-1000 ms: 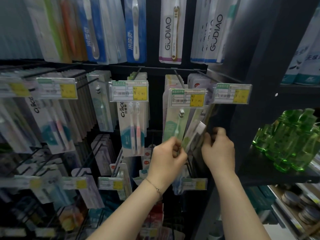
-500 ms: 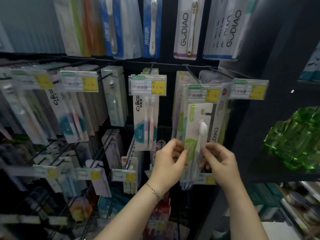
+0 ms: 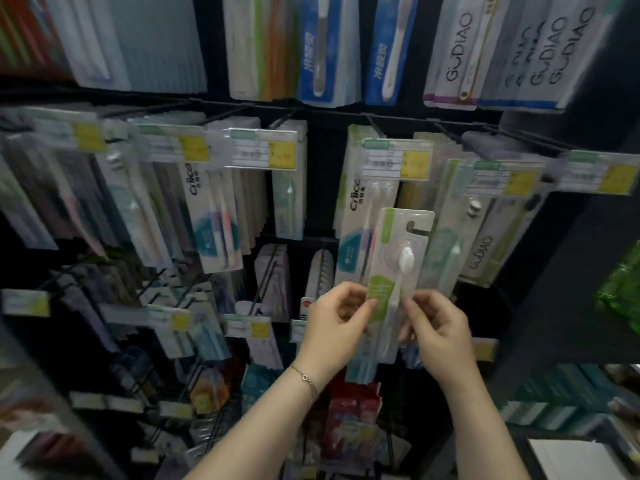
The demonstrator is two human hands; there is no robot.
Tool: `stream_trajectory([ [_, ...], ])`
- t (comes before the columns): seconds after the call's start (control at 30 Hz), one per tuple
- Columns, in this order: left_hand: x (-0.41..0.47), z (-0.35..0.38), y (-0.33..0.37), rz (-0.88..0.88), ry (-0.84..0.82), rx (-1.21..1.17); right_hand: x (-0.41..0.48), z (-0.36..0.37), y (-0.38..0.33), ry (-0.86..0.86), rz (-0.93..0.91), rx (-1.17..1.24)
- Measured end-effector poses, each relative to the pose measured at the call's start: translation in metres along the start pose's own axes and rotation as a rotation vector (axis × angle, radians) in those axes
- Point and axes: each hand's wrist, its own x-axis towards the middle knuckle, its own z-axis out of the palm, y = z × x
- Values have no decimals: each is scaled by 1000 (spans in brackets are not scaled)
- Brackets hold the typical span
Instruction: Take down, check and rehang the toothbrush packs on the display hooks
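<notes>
The toothbrush pack [image 3: 398, 271] is off the rack. It is held upright with a slight tilt, in front of the middle row of the display, between the two hands. The hang slot [image 3: 414, 228] at its top right corner is free; no wire passes through it. A white brush head [image 3: 406, 259] sits under a clear blister dome, and a green stripe runs down the card's left edge to a green label.

The left hand [image 3: 336, 327] is at the pack's left edge. Its grip pinches the card at the green label, thumb in front and fingers behind. A thin bracelet [image 3: 306, 377] circles this wrist.

The right hand [image 3: 440, 327] is at the pack's right edge, level with the left hand. Its grip pinches the card beside the brush handle with thumb and forefinger; the remaining fingers curl behind.

Directly behind the held pack hangs a Crice twin pack [image 3: 356, 237] on a black wire display hook [image 3: 375, 124], with a yellow price tag [image 3: 398, 160] at the hook's tip. To the right hang GUDIAO packs [image 3: 485, 251] under further price tags. The upper row carries blue-carded packs [image 3: 318, 50] and more GUDIAO cards [image 3: 457, 53]. At the far right edge, on a dark shelf, stands a blurred green mass [image 3: 620, 292], possibly translucent bottles.
</notes>
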Motion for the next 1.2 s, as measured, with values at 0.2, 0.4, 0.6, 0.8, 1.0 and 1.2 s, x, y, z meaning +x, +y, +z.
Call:
stream_trajectory([
  [0.2,-9,-63,-10,-40,44,53,-9,65,-4,-51,7,-12],
  [0.4,-22,-125,-18,-72,108,78,-18,134,-7,-85,48,-30],
  [0.6,-37,-180,-30,-113,167,109,-34,193,-9,-118,59,-9],
  [0.8,-53,-219,-36,-168,171,106,-52,234,-6,-143,110,-17],
  [1.0,-69,-246,-41,-193,182,92,-65,261,-6,-163,125,-29],
  [1.2,-69,-260,-45,-209,189,92,-69,277,-8,-150,143,-9],
])
